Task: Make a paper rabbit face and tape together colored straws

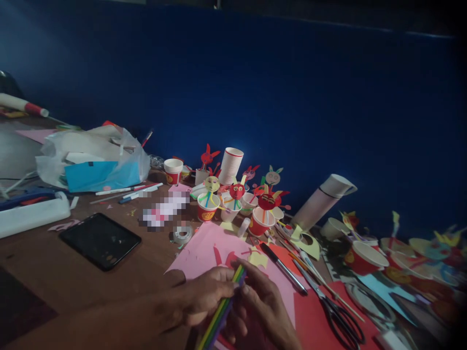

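Found left hand [206, 295] closed on a striped bundle [222, 311] of yellow, green and purple, with thumb and fingers pressed together around its upper part. Found right hand [263, 305] at the bundle's upper end, with thumb and fingers curled about it; cannot tell whether clamped on it or only touching. Noted the bundle tilted, low in the view, in front of a pink sheet [204, 248].

Noted on the pink sheet, to the right of the hands, a dark marker [283, 268] with a silver barrel, lying at a slant. Recorded just beyond it black-handled scissors [330, 307], partly over a red sheet [310, 316], with thin sticks [328, 284] alongside.

Observed past the pink sheet a group of paper cups [261, 221] bearing cut-paper faces [237, 191] with ears, and behind them a stack of cups [230, 166], leaning. Logged a pale flask [321, 203], tilted, to the right, with more decorated cups [365, 256] beyond, blurred in part.

Listed to the left: a tape roll [181, 234] near the pink sheet's edge, a dark-screened tablet [100, 240] lying flat, several pens [140, 193], and a clear plastic bag [51, 155] beside a blue sheet [98, 176].
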The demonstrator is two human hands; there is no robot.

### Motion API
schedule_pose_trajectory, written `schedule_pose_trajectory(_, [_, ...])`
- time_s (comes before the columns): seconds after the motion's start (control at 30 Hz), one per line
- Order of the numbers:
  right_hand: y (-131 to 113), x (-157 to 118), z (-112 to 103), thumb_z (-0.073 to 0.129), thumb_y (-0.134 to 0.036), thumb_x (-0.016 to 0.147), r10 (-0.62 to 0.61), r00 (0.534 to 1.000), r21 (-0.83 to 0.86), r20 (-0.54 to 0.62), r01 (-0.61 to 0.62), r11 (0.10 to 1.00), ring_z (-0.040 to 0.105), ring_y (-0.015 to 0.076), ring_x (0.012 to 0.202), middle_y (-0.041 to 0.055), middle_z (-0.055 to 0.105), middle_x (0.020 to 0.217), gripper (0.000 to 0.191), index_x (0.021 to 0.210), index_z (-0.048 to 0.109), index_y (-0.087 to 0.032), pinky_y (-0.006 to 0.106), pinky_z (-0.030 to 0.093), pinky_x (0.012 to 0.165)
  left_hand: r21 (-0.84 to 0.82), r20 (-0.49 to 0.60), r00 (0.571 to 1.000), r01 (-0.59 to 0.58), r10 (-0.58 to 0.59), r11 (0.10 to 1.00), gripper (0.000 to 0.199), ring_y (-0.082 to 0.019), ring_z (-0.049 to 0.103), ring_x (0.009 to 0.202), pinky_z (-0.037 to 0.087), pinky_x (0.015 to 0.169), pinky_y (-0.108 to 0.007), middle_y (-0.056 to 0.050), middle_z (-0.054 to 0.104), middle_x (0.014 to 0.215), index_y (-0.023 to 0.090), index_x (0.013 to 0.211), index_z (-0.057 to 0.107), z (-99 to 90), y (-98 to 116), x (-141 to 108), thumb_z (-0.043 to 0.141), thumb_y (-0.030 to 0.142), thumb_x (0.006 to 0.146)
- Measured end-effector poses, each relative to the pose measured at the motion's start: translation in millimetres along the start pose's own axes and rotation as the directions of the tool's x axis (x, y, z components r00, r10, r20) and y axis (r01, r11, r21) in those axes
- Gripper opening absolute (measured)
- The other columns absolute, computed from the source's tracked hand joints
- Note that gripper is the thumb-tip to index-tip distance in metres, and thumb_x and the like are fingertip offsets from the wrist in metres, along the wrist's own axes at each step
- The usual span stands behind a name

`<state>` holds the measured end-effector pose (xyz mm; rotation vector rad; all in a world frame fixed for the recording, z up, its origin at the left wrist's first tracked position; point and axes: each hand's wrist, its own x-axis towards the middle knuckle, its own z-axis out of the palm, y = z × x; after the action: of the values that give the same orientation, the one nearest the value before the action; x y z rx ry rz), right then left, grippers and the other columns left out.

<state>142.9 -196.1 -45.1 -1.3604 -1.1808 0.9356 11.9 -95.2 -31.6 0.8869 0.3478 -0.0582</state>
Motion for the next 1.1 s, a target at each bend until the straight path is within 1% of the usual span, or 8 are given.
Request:
schedule_pose_trajectory(0.17, [7.2, 0.2, 10.9, 0.065, -0.059, 0.071, -0.030, 0.993, -0.016, -0.115, 0.028, 0.999, 0.048, 0.0259, 0.110, 0.0077, 0.052, 0.123, 0.079, 0.136, 0.034, -0.027, 0.037, 0.037, 0.095, -0.081, -0.140, 0.974, -0.191, 0.178, 0.978, 0.018, -0.008, 0.053, 0.056, 0.037, 0.057, -0.020, -0.001, 0.057, 0.069, 0.012, 0.083, 0.053, 0.9, 3.1, -0.4, 0.060, 0.024, 0.070])
schedule_pose_trajectory(0.33, [18.6, 5.4, 15.0, 0.066, -0.049, 0.075, -0.056, 0.987, -0.001, -0.151, 0.057, 0.998, 0.047, 0.0263, 0.114, 0.0093, 0.052, 0.123, 0.068, 0.132, 0.039, -0.026, 0.035, 0.039, 0.094, -0.098, -0.189, 0.957, -0.239, 0.218, 0.966, 0.021, -0.010, 0.053, 0.060, 0.037, 0.061, -0.022, -0.001, 0.055, 0.065, 0.012, 0.078, 0.052, 1.3, 3.9, 1.1, 0.062, 0.027, 0.067])
schedule_pose_trajectory(0.47, [15.8, 10.6, 15.3, 0.064, -0.048, 0.076, 0.016, 0.996, 0.023, -0.091, -0.013, 1.000, 0.053, 0.0246, 0.106, 0.0089, 0.056, 0.117, 0.061, 0.127, 0.041, -0.024, 0.035, 0.042, 0.090, -0.119, -0.204, 0.950, -0.263, 0.235, 0.957, 0.022, -0.012, 0.055, 0.061, 0.038, 0.066, -0.025, -0.001, 0.055, 0.063, 0.013, 0.077, 0.050, 1.2, 1.6, 1.7, 0.061, 0.029, 0.066])
schedule_pose_trajectory(0.63, [-4.3, 18.4, 18.5, 0.061, -0.051, 0.078, 0.052, 0.999, -0.019, 0.015, -0.051, 0.999, 0.055, 0.0250, 0.101, 0.0076, 0.060, 0.106, 0.057, 0.123, 0.044, -0.022, 0.036, 0.045, 0.086, -0.082, -0.189, 0.939, -0.307, 0.288, 0.948, 0.025, -0.014, 0.056, 0.064, 0.039, 0.070, -0.028, -0.001, 0.056, 0.065, 0.013, 0.077, 0.051, 1.0, 4.3, -1.7, 0.062, 0.033, 0.067])
schedule_pose_trajectory(0.8, [-27.2, 29.4, 21.0, 0.060, -0.048, 0.081, 0.019, 0.990, 0.009, 0.138, -0.020, 1.000, 0.054, 0.0238, 0.102, 0.0056, 0.059, 0.108, 0.048, 0.122, 0.047, -0.025, 0.035, 0.043, 0.087, -0.004, -0.152, 0.933, -0.331, 0.327, 0.944, 0.027, -0.009, 0.049, 0.057, 0.037, 0.062, -0.023, 0.000, 0.053, 0.064, 0.012, 0.075, 0.052, 1.2, 20.0, -11.7, 0.063, 0.035, 0.068])
schedule_pose_trajectory(0.9, [-27.9, 31.8, 13.2, 0.058, -0.055, 0.079, 0.052, 0.977, 0.016, 0.205, -0.057, 0.998, 0.056, 0.0247, 0.099, 0.0077, 0.059, 0.110, 0.052, 0.120, 0.050, -0.024, 0.036, 0.045, 0.086, 0.097, -0.161, 0.918, -0.350, 0.362, 0.932, 0.030, -0.009, 0.050, 0.056, 0.038, 0.056, -0.022, -0.001, 0.055, 0.068, 0.012, 0.076, 0.052, -4.4, 30.2, -21.6, 0.061, 0.039, 0.069])
schedule_pose_trajectory(0.97, [-21.0, 29.5, 4.5, 0.052, -0.060, 0.081, 0.091, 0.986, -0.113, 0.138, -0.076, 0.991, 0.058, 0.0250, 0.096, 0.0091, 0.061, 0.108, 0.052, 0.117, 0.054, -0.022, 0.035, 0.047, 0.084, 0.115, -0.157, 0.924, -0.334, 0.349, 0.936, 0.033, -0.012, 0.055, 0.057, 0.041, 0.054, -0.024, -0.004, 0.059, 0.070, 0.012, 0.080, 0.051, -13.2, 35.8, -29.0, 0.058, 0.043, 0.072])
schedule_pose_trajectory(1.1, [-2.6, 19.2, -6.3, 0.050, -0.059, 0.082, 0.017, 0.996, -0.412, -0.082, -0.050, 0.910, 0.062, 0.0244, 0.083, 0.0075, 0.067, 0.092, 0.043, 0.101, 0.064, -0.023, 0.030, 0.050, 0.073, 0.109, -0.173, 0.917, -0.346, 0.360, 0.932, 0.031, -0.017, 0.062, 0.063, 0.043, 0.052, -0.024, -0.007, 0.064, 0.072, 0.014, 0.080, 0.046, -39.9, 49.5, -41.8, 0.053, 0.044, 0.076])
